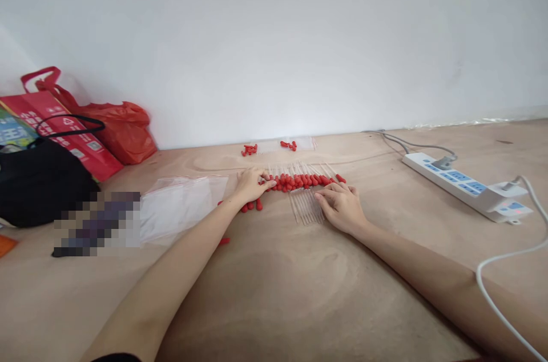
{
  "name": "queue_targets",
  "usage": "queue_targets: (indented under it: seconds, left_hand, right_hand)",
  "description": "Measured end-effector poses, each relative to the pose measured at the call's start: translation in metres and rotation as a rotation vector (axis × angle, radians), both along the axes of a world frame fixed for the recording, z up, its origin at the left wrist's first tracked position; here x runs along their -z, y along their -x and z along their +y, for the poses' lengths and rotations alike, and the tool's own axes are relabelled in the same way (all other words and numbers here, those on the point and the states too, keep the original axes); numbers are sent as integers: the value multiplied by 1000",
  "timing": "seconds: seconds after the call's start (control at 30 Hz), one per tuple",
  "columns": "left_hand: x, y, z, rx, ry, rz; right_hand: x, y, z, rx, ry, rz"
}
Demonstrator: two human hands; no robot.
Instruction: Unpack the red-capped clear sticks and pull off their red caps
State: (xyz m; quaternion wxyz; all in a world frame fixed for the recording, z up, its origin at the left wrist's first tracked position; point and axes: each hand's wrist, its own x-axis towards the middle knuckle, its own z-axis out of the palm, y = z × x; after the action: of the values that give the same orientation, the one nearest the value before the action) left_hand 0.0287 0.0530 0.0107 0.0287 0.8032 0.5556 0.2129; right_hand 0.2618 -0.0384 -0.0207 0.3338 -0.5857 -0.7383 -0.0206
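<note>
Droppers with red rubber bulbs (299, 181) and thin clear tubes lie side by side in a row. Some tubes point to the wall, and others, the clear tubes (307, 208), point towards me. At the row's left end, my left hand (252, 184) is closed in a pinch on a red bulb. My right hand (343, 209) is at the right end, fingers bent together with their tips against the front tubes; what they hold, if anything, is hidden. Several loose red bulbs (258, 204) lie beside my left wrist, and another red bulb (225, 241) lies nearer me.
Clear plastic bags (180, 208) lie left of my left arm. Small piles of red bulbs (249, 149) rest on a bag by the wall. A red bag (124, 128) and a black bag (47, 179) stand far left. A power strip (462, 182) with a white cable (482, 270) is right.
</note>
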Motion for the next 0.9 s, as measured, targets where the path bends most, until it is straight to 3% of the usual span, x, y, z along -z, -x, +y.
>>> queue_targets:
  seconds: [0.23, 0.37, 0.47, 0.57, 0.67, 0.77, 0.9]
  left_hand:
    - [-11, 5, 1, -129, -107, -105]
    - [-24, 8, -14, -186, -337, -218]
    - [-24, 12, -44, -7, -532, -241]
    - [-13, 18, -79, 251, -545, -145]
    - [1, 23, -101, 461, -528, -55]
    - [8, 24, -108, 548, -531, -47]
    - [8, 22, -106, 557, -487, -59]
  right_hand:
    - [1, 0, -1, -3, -36, 9]
    - [3, -1, 1, -25, -107, 51]
    - [3, -2, 1, -84, -216, 124]
    - [-1, -1, -4, -156, -358, 123]
    - [-6, 4, -11, -276, -425, -52]
    - [-7, 11, -15, -409, -428, -192]
    - [-4, 21, -15, -482, -470, -183]
